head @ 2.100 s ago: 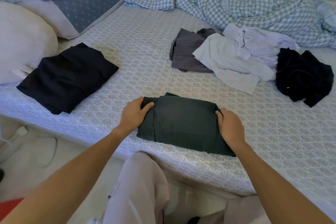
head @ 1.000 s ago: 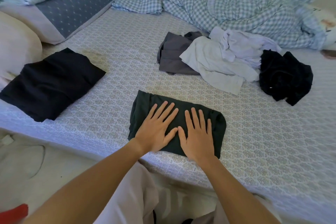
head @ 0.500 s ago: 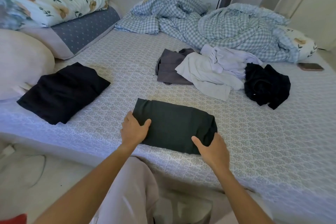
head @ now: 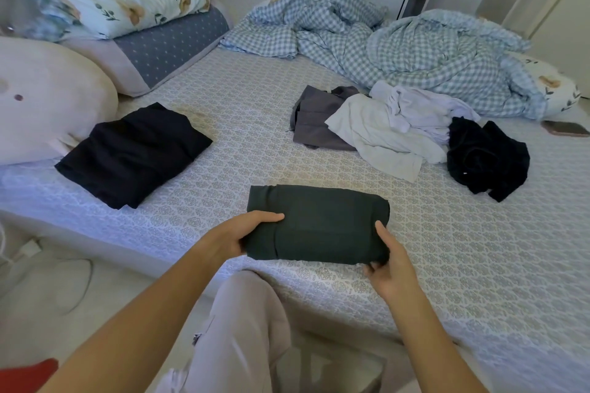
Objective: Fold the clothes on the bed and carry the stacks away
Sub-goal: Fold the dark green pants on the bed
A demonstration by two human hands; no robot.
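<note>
Green fold [head: 319, 223] at bed [head: 242, 124] edge; left hand [head: 236, 238] grips left end, right hand [head: 388, 268] pinches right corner. Black fold [head: 134, 153] left.

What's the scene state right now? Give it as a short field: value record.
held item: dark green folded garment, gripped at both ends
left hand: thumb on top, fingers under the left end
right hand: pinches the right end
folded already: black folded garment, left, beside a round pillow
unfolded pile: grey garment, white garments, black crumpled garment
surface: bed
other: checked duvet, phone
</note>
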